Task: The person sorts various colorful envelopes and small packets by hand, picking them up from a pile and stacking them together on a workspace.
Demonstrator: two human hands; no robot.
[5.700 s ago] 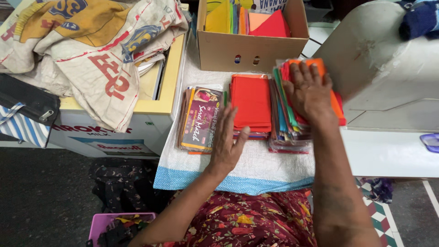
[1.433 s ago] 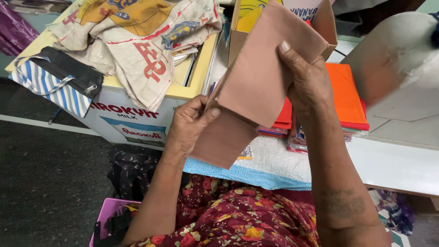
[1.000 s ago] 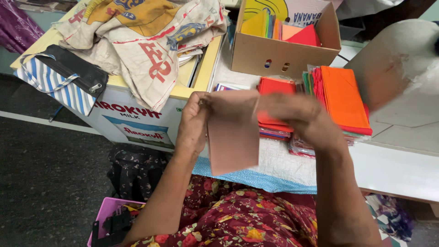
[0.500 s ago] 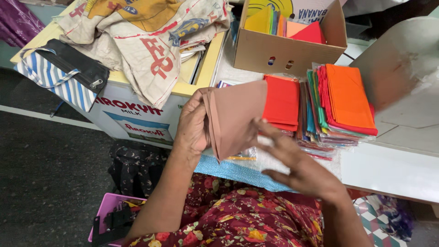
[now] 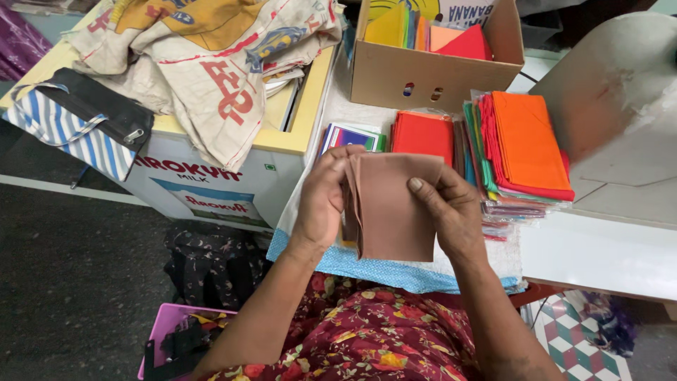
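I observe both hands closed on one folded piece of plain brown cloth (image 5: 395,208), held upright above the near edge of the white woven mat with a blue border (image 5: 395,271). The left hand (image 5: 326,197) grips the cloth's left edge, fingers curled around the fold, thumb side toward the camera. The right hand (image 5: 451,212) pinches the right edge, thumb pressed flat on the front face, remaining fingers behind the cloth. Neither hand holds anything else.

Behind the cloth, on the mat, I note a red folded fabric stack (image 5: 423,134), partly covered by the brown piece. Just right of it stands a taller multicoloured fabric pile topped with orange cloth (image 5: 525,141). To the left lies a flat printed packet (image 5: 349,136), its lower part hidden by the left hand. Beyond these sits an open brown cardboard box (image 5: 423,74) holding upright coloured fabric pieces.

On the left, a printed cream sack (image 5: 211,63) is draped over a yellow-topped cabinet (image 5: 293,137), beside a blue-striped pouch (image 5: 77,123).
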